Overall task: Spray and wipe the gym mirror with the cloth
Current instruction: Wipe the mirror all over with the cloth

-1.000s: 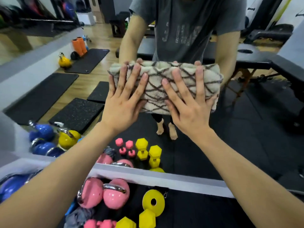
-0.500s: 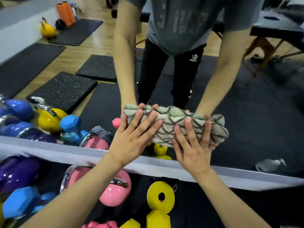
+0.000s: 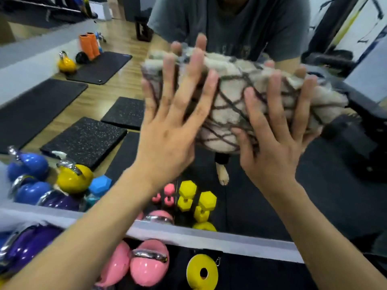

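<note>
Head view: cloth [image 3: 234, 101] bunched flat against mirror [image 3: 314, 195], upper centre. Left hand [image 3: 169, 130] and right hand [image 3: 274, 147] press it, fingers splayed wide. Pink kettlebells [image 3: 146, 262] below the frame.

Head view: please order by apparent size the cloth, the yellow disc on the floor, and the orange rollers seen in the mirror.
1. cloth, largest, though it is blurred and near the camera.
2. yellow disc.
3. orange rollers, smallest; they are far away in the reflection, so true size is unsure.
</note>
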Available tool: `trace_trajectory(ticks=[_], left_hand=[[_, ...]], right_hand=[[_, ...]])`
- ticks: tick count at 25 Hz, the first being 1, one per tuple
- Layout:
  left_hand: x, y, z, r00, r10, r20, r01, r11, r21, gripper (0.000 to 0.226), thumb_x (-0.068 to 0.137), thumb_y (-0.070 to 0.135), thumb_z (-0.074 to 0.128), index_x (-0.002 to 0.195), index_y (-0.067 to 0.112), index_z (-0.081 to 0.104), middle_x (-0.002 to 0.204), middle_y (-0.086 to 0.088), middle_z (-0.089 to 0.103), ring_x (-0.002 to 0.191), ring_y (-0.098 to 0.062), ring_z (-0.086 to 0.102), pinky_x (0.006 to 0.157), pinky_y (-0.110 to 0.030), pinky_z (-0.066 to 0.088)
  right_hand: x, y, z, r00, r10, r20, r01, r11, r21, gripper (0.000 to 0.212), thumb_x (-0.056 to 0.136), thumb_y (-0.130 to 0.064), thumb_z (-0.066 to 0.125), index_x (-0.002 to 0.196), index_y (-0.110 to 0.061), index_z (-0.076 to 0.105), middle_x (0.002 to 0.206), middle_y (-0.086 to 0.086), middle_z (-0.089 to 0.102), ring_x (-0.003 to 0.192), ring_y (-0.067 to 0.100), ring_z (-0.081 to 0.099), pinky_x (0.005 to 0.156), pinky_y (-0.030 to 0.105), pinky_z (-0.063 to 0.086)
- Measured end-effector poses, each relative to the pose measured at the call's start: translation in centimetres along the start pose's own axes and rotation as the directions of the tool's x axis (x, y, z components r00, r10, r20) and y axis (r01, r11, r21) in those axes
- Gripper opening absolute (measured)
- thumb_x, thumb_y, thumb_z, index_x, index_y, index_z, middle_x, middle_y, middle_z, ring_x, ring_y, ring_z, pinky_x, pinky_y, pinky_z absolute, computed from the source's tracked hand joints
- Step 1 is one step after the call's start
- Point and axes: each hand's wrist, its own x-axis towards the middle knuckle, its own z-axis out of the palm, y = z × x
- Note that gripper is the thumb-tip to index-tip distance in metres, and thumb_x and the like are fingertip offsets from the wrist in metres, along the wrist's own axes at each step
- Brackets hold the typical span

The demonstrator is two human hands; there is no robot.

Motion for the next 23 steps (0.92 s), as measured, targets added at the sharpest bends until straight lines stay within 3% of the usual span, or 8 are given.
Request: trace_trajectory(ticks=[3, 5, 7, 9, 11, 16, 20, 23], left_hand=[[4.0, -3.8, -5.1, 0.998, -0.051, -0.023, 0.051, 0.998, -0.037, 0.057, 0.100, 0.002, 0.036, 0.157, 0.007, 0.037, 0.163, -0.031, 0.024, 0.149, -0.060, 0.012, 0.121, -0.070, -0.002], [1.6, -4.7, -4.9, 0.990, -0.143, 0.009, 0.143, 0.987, -0.068, 0.058, 0.102, 0.014, 0.038, 0.159, 0.009, 0.031, 0.166, -0.030, 0.017, 0.152, -0.057, 0.005, 0.122, -0.068, -0.005], [-2.8, -5.2, -2.7, 0.984, -0.172, 0.052, 0.174, 0.984, -0.037, 0.068, 0.102, 0.034, 0.040, 0.164, 0.017, 0.018, 0.171, -0.019, 0.003, 0.156, -0.046, -0.004, 0.123, -0.067, -0.007], [-8.7, -6.6, 0.5, 0.993, -0.089, 0.077, 0.086, 0.995, 0.039, 0.071, 0.103, 0.047, 0.037, 0.165, 0.028, 0.007, 0.173, -0.004, -0.009, 0.158, -0.035, -0.011, 0.124, -0.063, -0.008], [-14.7, -8.1, 4.1, 0.998, -0.025, 0.059, 0.019, 0.995, 0.097, 0.069, 0.105, 0.051, 0.035, 0.165, 0.031, 0.006, 0.173, 0.002, -0.008, 0.159, -0.031, -0.011, 0.125, -0.058, -0.007], [-29.1, -7.4, 10.8, 0.989, 0.055, 0.138, -0.071, 0.990, 0.118, 0.070, 0.107, 0.046, 0.039, 0.166, 0.029, 0.006, 0.174, 0.000, -0.005, 0.159, -0.031, -0.010, 0.125, -0.057, -0.007], [-33.0, -6.6, 12.6, 0.987, 0.003, 0.158, -0.020, 0.995, 0.102, 0.071, 0.107, 0.038, 0.045, 0.166, 0.026, 0.007, 0.174, -0.001, -0.006, 0.159, -0.032, -0.012, 0.124, -0.059, -0.006], [-29.0, -3.8, 11.4, 0.977, -0.067, 0.201, 0.049, 0.994, 0.095, 0.085, 0.099, 0.027, 0.053, 0.166, 0.024, 0.002, 0.173, -0.004, -0.014, 0.157, -0.035, -0.016, 0.123, -0.064, -0.004]], right_hand=[[7.0, -4.9, -0.2, 0.998, 0.034, -0.048, -0.024, 0.981, 0.194, 0.051, 0.104, -0.025, 0.065, 0.154, -0.025, 0.052, 0.163, 0.000, 0.038, 0.154, 0.049, 0.025, 0.103, 0.093, 0.019], [5.7, -7.9, 1.3, 0.998, 0.056, -0.008, -0.052, 0.968, 0.245, 0.054, 0.105, -0.032, 0.060, 0.157, -0.026, 0.046, 0.166, -0.002, 0.032, 0.159, 0.041, 0.014, 0.112, 0.088, 0.014], [1.4, -9.1, 3.8, 0.999, 0.031, 0.012, -0.033, 0.989, 0.143, 0.059, 0.105, -0.039, 0.055, 0.161, -0.030, 0.039, 0.171, -0.004, 0.024, 0.162, 0.034, 0.007, 0.125, 0.068, 0.003], [-4.8, -9.9, 6.6, 0.999, 0.001, 0.035, -0.002, 0.999, 0.053, 0.065, 0.105, -0.043, 0.054, 0.165, -0.033, 0.031, 0.175, -0.006, 0.017, 0.163, 0.031, 0.005, 0.125, 0.062, 0.009], [-11.1, -10.7, 9.6, 0.997, 0.000, 0.076, -0.004, 0.998, 0.063, 0.073, 0.101, -0.044, 0.059, 0.166, -0.034, 0.027, 0.176, -0.007, 0.014, 0.163, 0.031, 0.005, 0.115, 0.067, 0.028], [-25.9, -13.1, 13.6, 0.974, 0.006, 0.225, -0.015, 0.999, 0.038, 0.079, 0.101, -0.046, 0.059, 0.168, -0.031, 0.021, 0.177, -0.004, 0.010, 0.163, 0.036, 0.007, 0.092, 0.066, 0.050], [-29.4, -13.2, 14.4, 0.968, -0.014, 0.251, 0.019, 1.000, -0.019, 0.073, 0.104, -0.046, 0.057, 0.168, -0.031, 0.023, 0.177, -0.004, 0.010, 0.163, 0.033, 0.008, 0.103, 0.062, 0.040], [-26.7, -11.0, 11.4, 0.965, -0.034, 0.261, 0.045, 0.998, -0.036, 0.076, 0.102, -0.037, 0.062, 0.167, -0.031, 0.024, 0.177, -0.004, 0.013, 0.163, 0.031, 0.009, 0.113, 0.062, 0.033]])
